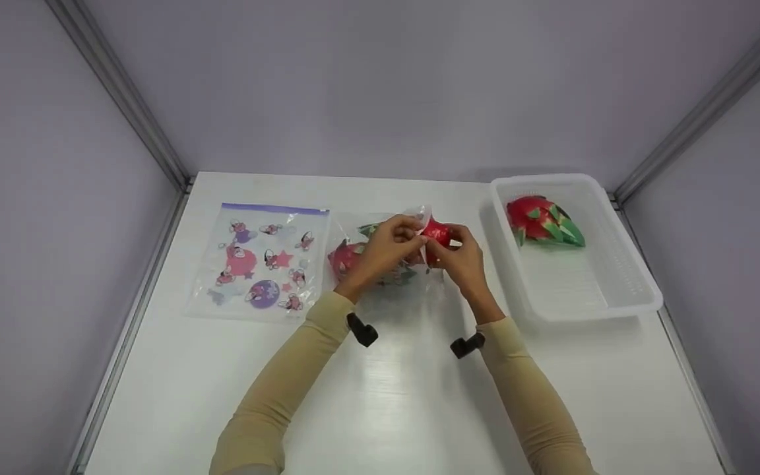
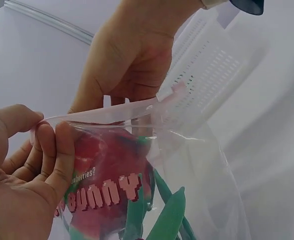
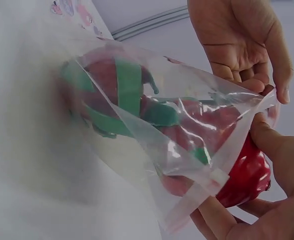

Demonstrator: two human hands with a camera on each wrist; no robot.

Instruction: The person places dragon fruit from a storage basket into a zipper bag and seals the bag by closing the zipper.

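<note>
A clear zip bag with a pale pink zip edge stands with its mouth parted. My left hand pinches the zip edge between thumb and fingers. At the mouth, my right hand grips a red dragon fruit, its fingers wrapped about the outer end. Most of that fruit lies within the bag, and its glossy red end sticks out. Another dragon fruit with green scales rests deeper inside, seen through the plastic. Printed lettering on the bag partly covers the fruit in the left wrist view.
A white plastic basket stands on the right of the white table, holding one more dragon fruit. On the left lies a flat zip bag with a purple zip and cartoon prints. Grey walls enclose the table's back and sides.
</note>
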